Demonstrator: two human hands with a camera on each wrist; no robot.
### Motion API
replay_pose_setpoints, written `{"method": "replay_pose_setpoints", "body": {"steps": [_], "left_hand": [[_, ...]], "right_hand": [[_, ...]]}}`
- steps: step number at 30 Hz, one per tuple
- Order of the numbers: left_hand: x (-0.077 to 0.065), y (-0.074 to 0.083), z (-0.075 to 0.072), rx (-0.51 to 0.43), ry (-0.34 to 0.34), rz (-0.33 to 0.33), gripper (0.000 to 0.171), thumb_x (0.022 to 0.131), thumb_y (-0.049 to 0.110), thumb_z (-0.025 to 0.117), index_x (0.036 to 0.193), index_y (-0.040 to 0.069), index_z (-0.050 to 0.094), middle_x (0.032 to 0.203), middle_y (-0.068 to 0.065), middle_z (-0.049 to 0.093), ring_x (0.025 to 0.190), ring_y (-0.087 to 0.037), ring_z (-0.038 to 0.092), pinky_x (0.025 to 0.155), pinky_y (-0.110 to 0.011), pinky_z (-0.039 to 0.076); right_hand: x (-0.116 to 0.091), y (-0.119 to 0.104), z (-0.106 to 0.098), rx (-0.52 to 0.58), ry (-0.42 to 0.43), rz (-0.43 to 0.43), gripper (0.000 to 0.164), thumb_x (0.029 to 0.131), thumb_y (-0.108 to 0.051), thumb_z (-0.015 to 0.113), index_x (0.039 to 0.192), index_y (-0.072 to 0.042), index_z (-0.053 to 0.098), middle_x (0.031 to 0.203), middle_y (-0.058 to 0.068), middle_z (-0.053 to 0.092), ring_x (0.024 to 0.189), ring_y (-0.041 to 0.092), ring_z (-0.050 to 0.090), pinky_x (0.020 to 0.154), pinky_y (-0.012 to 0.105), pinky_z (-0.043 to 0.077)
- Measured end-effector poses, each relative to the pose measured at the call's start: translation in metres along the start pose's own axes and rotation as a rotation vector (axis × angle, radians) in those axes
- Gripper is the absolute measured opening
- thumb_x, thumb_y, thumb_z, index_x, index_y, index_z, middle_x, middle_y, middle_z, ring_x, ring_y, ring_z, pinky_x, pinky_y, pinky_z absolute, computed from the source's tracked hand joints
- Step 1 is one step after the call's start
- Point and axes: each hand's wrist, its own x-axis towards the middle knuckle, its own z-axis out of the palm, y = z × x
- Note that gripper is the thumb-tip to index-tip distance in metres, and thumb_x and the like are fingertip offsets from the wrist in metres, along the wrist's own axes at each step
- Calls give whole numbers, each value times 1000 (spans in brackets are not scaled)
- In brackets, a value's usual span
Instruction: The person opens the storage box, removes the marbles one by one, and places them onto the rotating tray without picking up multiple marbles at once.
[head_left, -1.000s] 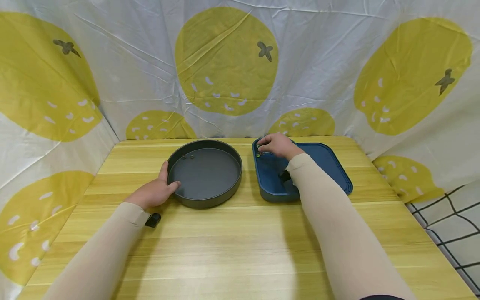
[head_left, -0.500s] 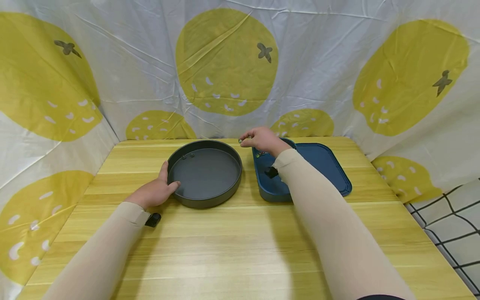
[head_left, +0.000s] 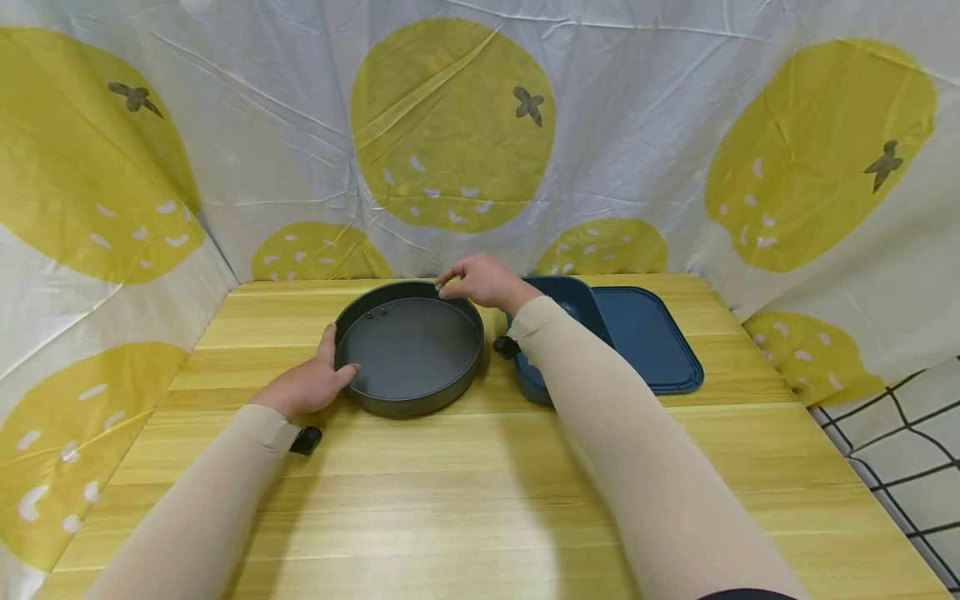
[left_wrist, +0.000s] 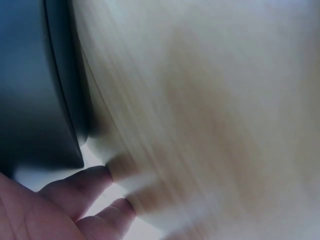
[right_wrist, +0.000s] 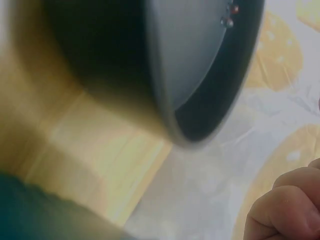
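A round dark grey cake pan [head_left: 408,354] stands on the table, with two small marbles [head_left: 377,312] near its back left wall. In the right wrist view the marbles [right_wrist: 229,22] look like clear glass, with some red. My left hand [head_left: 303,387] rests against the pan's left side, its thumb over the rim and its index finger along the outside. Over the pan's back right rim, my right hand [head_left: 483,279] pinches a small marble [head_left: 438,287] between thumb and fingertips. A blue rectangular box [head_left: 566,292] lies under my right forearm, its inside mostly hidden.
A flat blue lid [head_left: 645,337] lies right of the box, against it. All stand on a wood-grain table [head_left: 420,492]. A white cloth [head_left: 300,125] with large yellow fruit prints hangs behind and at the sides. A black wire grid [head_left: 915,442] is at far right.
My right hand has lifted a marble out of the blue box and carried it left to the pan's back right rim. My left hand and the pan have stayed in place.
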Motion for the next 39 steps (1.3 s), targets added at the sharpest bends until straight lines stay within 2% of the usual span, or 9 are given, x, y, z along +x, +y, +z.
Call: {"method": "replay_pose_setpoints", "body": {"steps": [7,12,15,19,24,31,37,38,39], "left_hand": [[1,-1,0,4,2,7,99,111,53,36,159,5,-36,166,-40,19,146,-53,44,117,-65,39],[1,-2,0,10,5,18,99,111,52,37,158,3,-36,165,-41,22,146,-53,44,117,-64,38],[2,-1,-1,3,3,14,99,111,52,37,159,4,-35,167,-40,18,147,-53,43,118,-64,37],[1,0,-2,-5,-5,0,99,111,53,36,159,5,-35,168,-38,14,149,-53,40,119,-65,36],[0,2,-3,-4,-9,-4,99,111,53,36,159,4,-35,167,-39,16,149,-54,40,119,-65,35],[0,2,-3,-9,-1,-1,98,111,52,37,159,3,-33,167,-40,16,149,-54,39,120,-66,34],[3,0,-1,-18,7,1,98,111,51,37,160,5,-34,168,-39,15,149,-53,39,120,-66,34],[3,-1,-1,-16,7,2,98,111,51,37,159,5,-35,168,-39,16,149,-53,39,120,-66,35],[3,-1,-1,-14,9,3,98,111,51,37,159,5,-35,168,-39,16,149,-53,40,119,-66,35]], "right_hand": [[9,-16,16,12,-29,-50,31,102,-31,71,131,-21,76,148,2,65,121,23,64,89,36,52],[11,-25,23,14,-54,-86,33,102,-31,72,132,-18,76,146,3,67,134,23,60,101,38,53],[11,-29,25,17,-69,-87,34,102,-30,72,133,-16,75,145,4,67,137,24,59,105,41,52],[12,-31,28,13,-76,-85,34,102,-30,72,133,-15,75,143,4,68,134,24,60,105,40,52],[11,-33,31,10,-73,-98,34,102,-29,72,133,-15,75,141,3,70,131,24,62,102,39,53],[11,-35,32,0,-69,-113,34,102,-32,73,133,-20,76,136,2,72,129,22,64,98,36,54],[7,-26,25,98,-68,-70,36,103,-31,71,138,-20,73,151,3,63,134,22,60,105,39,53],[6,-23,22,109,-58,-57,37,103,-31,70,139,-20,72,153,4,61,131,20,61,104,39,53],[5,-18,19,132,-47,-41,37,104,-31,69,139,-20,71,155,4,58,120,22,63,101,39,54]]}}
